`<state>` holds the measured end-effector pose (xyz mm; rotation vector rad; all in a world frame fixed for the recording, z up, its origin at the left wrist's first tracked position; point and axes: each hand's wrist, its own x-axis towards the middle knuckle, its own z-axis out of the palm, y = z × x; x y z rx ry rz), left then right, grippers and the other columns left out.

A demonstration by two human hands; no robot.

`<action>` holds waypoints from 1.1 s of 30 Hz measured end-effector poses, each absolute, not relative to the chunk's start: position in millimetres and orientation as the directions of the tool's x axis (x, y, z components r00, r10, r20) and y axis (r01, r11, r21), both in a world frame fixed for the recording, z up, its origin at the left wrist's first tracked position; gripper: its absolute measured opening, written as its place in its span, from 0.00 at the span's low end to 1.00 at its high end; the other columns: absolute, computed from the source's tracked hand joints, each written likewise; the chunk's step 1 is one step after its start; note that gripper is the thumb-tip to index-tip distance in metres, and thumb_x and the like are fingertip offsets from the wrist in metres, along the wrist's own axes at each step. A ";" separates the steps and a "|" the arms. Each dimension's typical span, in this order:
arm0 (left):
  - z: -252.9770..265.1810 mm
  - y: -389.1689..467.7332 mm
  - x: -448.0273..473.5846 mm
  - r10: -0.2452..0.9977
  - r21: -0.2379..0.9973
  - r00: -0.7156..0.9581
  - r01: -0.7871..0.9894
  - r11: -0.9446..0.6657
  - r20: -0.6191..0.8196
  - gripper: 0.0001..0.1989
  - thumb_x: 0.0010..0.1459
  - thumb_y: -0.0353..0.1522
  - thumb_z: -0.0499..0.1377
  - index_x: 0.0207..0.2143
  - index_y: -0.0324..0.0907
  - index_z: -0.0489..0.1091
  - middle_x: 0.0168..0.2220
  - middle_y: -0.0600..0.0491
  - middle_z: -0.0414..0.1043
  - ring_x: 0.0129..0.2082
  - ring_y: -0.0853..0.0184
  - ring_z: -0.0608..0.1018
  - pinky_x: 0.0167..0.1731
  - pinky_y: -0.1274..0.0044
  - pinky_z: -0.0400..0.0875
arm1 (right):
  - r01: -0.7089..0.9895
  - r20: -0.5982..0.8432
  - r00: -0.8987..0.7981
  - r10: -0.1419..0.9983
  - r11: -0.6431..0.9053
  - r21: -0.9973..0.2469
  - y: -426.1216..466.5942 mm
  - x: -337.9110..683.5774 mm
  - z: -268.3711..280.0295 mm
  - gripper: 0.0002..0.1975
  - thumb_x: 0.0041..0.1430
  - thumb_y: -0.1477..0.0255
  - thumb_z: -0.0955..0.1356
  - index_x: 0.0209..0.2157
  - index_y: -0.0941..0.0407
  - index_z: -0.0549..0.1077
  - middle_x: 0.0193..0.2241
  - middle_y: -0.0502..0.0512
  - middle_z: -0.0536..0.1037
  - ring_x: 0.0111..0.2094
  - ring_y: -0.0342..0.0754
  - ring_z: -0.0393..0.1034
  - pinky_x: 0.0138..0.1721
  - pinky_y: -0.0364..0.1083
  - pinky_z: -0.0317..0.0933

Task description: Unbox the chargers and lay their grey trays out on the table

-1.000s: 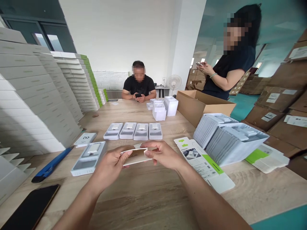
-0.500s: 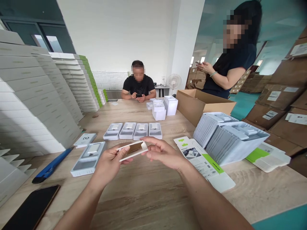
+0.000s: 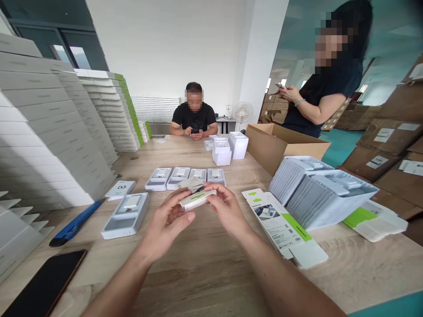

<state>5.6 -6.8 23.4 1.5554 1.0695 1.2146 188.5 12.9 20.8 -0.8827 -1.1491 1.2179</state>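
Over the table I hold a small white carton (image 3: 197, 200) with both hands; green marks show on its near side and a dark printed panel on top. My left hand (image 3: 167, 220) has its fingers curled round the carton's left end, the thumb lifted off the near side. At the right end my right hand (image 3: 227, 207) pinches the carton between thumb and fingers. Just behind it stand several grey trays (image 3: 158, 179), each with a white block-shaped device in it. Nearer on the left is another such tray (image 3: 124, 218), also with a white device in one compartment.
Flattened printed cartons (image 3: 284, 229) lie at right beside stacked grey trays (image 3: 327, 198) and an open cardboard box (image 3: 267, 147). At left are a blue utility knife (image 3: 76, 223), a phone (image 3: 46, 281), leaflets (image 3: 120, 189) and tall stacks of white boxes (image 3: 59, 119). Two people hold phones.
The carton has turned from showing its open end to showing its green-marked side and printed panel. My left thumb has come off it, and my right fingers now grip its right end.
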 end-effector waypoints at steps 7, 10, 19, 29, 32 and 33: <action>16.0 2.4 11.0 0.965 0.963 0.017 0.061 -0.262 0.261 0.16 0.53 0.42 0.65 0.44 0.47 0.76 0.56 0.51 0.69 0.50 0.57 0.73 0.43 0.72 0.72 | -0.275 0.204 0.007 0.979 0.198 -0.941 11.9 179.7 17.2 0.09 0.48 0.67 0.71 0.33 0.54 0.76 0.49 0.54 0.74 0.41 0.47 0.69 0.42 0.45 0.62; 14.4 4.6 10.3 0.975 0.974 0.017 -0.053 -0.221 0.222 0.14 0.55 0.41 0.64 0.44 0.47 0.76 0.54 0.52 0.70 0.46 0.61 0.73 0.37 0.76 0.71 | -0.278 0.167 -0.049 0.985 0.147 -0.949 9.9 181.9 23.0 0.11 0.48 0.66 0.71 0.35 0.54 0.78 0.49 0.52 0.74 0.33 0.43 0.68 0.37 0.44 0.62; 7.8 8.3 12.6 0.958 0.959 -0.067 0.079 -0.274 0.279 0.11 0.59 0.41 0.60 0.42 0.49 0.76 0.50 0.55 0.71 0.39 0.67 0.73 0.36 0.76 0.68 | -0.294 0.185 -0.029 0.982 0.168 -0.941 14.2 180.4 18.5 0.08 0.48 0.71 0.69 0.33 0.53 0.78 0.48 0.50 0.74 0.35 0.43 0.68 0.36 0.43 0.61; 14.1 4.1 9.2 0.977 0.972 0.028 0.103 -0.212 0.211 0.16 0.59 0.43 0.61 0.48 0.50 0.73 0.41 0.56 0.73 0.32 0.68 0.71 0.39 0.73 0.65 | -0.297 0.140 -0.169 0.976 0.084 -0.951 18.3 201.5 19.2 0.12 0.47 0.69 0.75 0.36 0.54 0.79 0.43 0.51 0.77 0.26 0.38 0.66 0.34 0.44 0.59; 17.2 3.0 6.7 0.985 0.977 0.027 0.127 -0.173 0.171 0.19 0.57 0.44 0.63 0.49 0.50 0.73 0.32 0.58 0.73 0.30 0.69 0.70 0.37 0.75 0.64 | -0.289 0.116 -0.243 0.963 0.042 -0.956 20.0 202.8 16.4 0.12 0.50 0.65 0.74 0.39 0.52 0.80 0.48 0.53 0.76 0.28 0.39 0.69 0.31 0.43 0.56; 18.1 2.6 5.9 0.986 0.977 0.020 0.129 -0.168 0.167 0.20 0.56 0.45 0.63 0.49 0.50 0.72 0.29 0.59 0.72 0.30 0.69 0.69 0.36 0.75 0.63 | -0.294 0.109 -0.273 0.956 0.025 -0.956 20.6 203.7 15.8 0.13 0.52 0.64 0.74 0.40 0.51 0.81 0.50 0.53 0.75 0.29 0.40 0.71 0.29 0.42 0.55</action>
